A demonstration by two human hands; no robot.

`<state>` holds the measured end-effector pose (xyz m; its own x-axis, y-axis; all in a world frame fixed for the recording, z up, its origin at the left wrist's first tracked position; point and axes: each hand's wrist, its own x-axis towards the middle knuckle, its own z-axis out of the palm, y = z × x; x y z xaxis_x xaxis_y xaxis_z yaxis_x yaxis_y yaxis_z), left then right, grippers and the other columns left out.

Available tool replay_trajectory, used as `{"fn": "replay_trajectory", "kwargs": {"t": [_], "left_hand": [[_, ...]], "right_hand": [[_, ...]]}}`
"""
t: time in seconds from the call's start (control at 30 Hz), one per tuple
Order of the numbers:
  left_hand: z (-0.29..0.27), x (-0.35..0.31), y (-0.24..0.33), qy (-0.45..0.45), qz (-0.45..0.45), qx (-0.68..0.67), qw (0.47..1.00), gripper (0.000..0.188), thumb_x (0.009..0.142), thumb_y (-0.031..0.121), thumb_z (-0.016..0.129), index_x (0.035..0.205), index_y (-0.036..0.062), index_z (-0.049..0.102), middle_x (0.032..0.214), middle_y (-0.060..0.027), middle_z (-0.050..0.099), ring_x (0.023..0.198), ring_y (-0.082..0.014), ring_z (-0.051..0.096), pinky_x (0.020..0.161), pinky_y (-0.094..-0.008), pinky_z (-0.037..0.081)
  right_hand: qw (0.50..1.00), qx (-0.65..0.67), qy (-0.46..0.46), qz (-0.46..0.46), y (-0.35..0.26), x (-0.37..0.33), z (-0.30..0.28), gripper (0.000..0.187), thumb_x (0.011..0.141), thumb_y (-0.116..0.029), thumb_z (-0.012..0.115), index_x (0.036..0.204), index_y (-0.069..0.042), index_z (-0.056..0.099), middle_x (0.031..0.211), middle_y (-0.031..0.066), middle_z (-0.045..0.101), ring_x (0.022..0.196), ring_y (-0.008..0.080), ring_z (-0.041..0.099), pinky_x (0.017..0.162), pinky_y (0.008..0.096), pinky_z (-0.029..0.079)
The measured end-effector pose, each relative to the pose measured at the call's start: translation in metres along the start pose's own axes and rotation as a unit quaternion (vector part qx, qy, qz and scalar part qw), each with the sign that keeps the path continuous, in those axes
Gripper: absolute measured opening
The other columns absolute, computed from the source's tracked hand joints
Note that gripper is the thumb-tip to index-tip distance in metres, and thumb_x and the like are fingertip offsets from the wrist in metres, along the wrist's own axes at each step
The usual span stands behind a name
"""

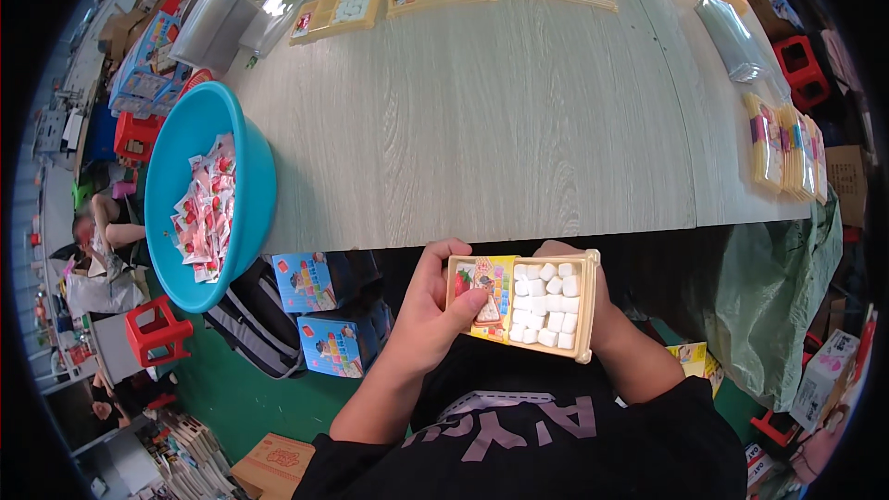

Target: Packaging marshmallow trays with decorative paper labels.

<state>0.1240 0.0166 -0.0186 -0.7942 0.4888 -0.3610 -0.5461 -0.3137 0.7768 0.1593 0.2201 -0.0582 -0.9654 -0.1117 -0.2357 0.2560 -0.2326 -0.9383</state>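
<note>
In front of my body, just off the near table edge, I hold a cream plastic tray (586, 315) tilted toward me. White marshmallow-like cubes (546, 301) fill its right compartment. A yellow printed card (500, 296) lies across its left part, beside a small strawberry-printed sachet (462, 281). My left hand (431, 301) is closed on the tray's left end, its thumb pressed on the card. My right hand (604, 301) wraps round the right end from behind; most of its fingers are hidden by the tray.
A turquoise basin (253, 176) of pink-white sachets (208, 213) stands at the table's left edge. Several similar filled trays (338, 14) line the far side of the table (463, 130). Stacked card-wrapped trays (785, 150) sit at right, near clear plastic covers (732, 40). Blue boxes (331, 347) are below.
</note>
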Motion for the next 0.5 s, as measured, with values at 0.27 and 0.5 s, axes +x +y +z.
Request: {"fn": "replay_trajectory", "kwargs": {"t": [0.27, 0.5], "left_hand": [[0.005, 0.003, -0.005, -0.066, -0.044, -0.094, 0.992, 0.054, 0.091, 0.006, 0.068, 0.134, 0.0031, 0.034, 0.109, -0.0114, 0.063, 0.096, -0.0147, 0.065, 0.084, -0.0280, 0.053], [0.003, 0.006, -0.005, -0.020, 0.015, -0.038, 0.999, 0.054, 0.090, 0.006, 0.067, 0.132, -0.0001, 0.035, 0.104, -0.0133, 0.062, 0.091, -0.0172, 0.067, 0.082, -0.0296, 0.056]], "right_hand": [[0.860, -0.367, -0.015, -0.354, -0.051, 0.005, -0.011, 0.017, 0.069, -0.016, 0.077, 0.077, -0.008, 0.064, 0.070, 0.0031, 0.057, 0.060, 0.0227, 0.057, 0.051, 0.0347, 0.045], [0.882, -0.347, 0.049, -0.315, -0.064, -0.009, -0.033, 0.009, 0.079, -0.009, 0.077, 0.082, -0.005, 0.069, 0.067, 0.0067, 0.061, 0.059, 0.0243, 0.060, 0.054, 0.0333, 0.046]]}}
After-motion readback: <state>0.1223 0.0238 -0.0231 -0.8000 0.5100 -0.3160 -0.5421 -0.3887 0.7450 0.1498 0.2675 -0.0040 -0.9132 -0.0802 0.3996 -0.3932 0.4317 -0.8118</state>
